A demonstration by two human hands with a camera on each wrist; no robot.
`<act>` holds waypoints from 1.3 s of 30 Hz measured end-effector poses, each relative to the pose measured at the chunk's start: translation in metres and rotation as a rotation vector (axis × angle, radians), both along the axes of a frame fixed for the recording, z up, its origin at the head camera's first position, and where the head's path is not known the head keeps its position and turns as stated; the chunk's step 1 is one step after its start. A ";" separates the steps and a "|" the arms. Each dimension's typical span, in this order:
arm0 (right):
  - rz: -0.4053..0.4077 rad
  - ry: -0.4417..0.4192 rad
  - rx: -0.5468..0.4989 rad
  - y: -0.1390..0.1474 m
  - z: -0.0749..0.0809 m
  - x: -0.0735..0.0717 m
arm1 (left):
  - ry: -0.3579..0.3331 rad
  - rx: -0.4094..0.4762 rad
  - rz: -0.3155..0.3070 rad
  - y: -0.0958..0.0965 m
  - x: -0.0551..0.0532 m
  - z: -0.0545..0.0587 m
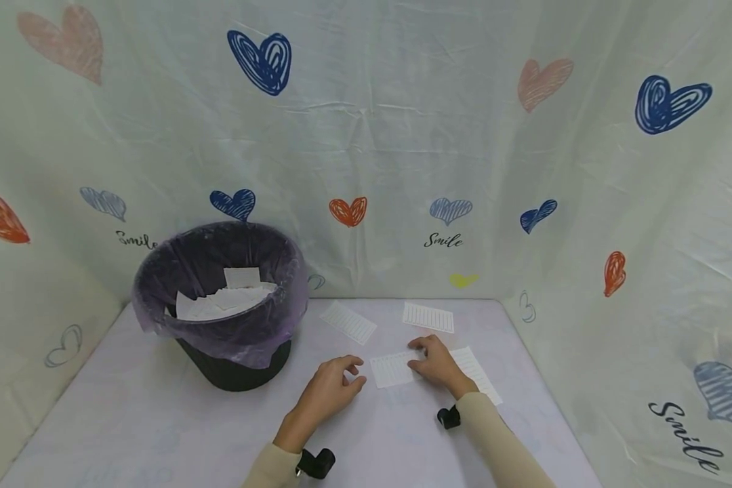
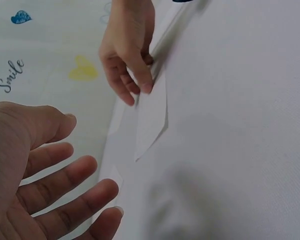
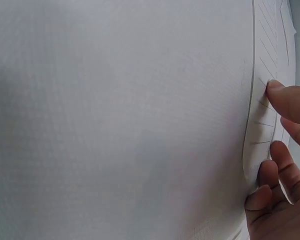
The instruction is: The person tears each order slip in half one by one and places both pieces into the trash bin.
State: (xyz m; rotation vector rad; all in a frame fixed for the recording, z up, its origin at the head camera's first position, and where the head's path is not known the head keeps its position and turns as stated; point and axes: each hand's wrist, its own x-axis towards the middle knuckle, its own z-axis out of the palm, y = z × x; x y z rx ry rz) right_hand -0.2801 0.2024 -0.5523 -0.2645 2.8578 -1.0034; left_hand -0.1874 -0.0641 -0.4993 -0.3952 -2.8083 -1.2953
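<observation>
The sheet of paper (image 1: pixel 392 371) is seen on the table (image 1: pixel 378 447), to the right of the bin (image 1: pixel 234 373). Nothing is grasped by the left hand (image 1: pixel 329 390), its fingers loosely spread. The sheet is touched near its right edge by the right hand (image 1: pixel 438 364); whether it is pinched cannot be told. Creasing would best be avoided by raising one edge with the fingertips, thumb kept light above.

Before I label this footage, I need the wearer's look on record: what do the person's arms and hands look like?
The left sleeve and right sleeve are plain cream and reach down to the wrists. The left wrist device and right wrist device are small and black. The left hand and right hand wear no gloves; no rings or cables show.
</observation>
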 end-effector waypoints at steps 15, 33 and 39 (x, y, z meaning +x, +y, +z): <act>0.044 0.007 -0.014 -0.006 -0.002 0.007 | -0.015 0.008 -0.017 -0.001 0.002 -0.008; 0.054 -0.001 -0.017 -0.023 0.003 0.010 | -0.022 0.030 -0.016 -0.003 0.005 -0.014; 0.063 0.049 -0.077 -0.030 0.002 0.017 | -0.020 0.013 -0.009 -0.004 0.004 -0.012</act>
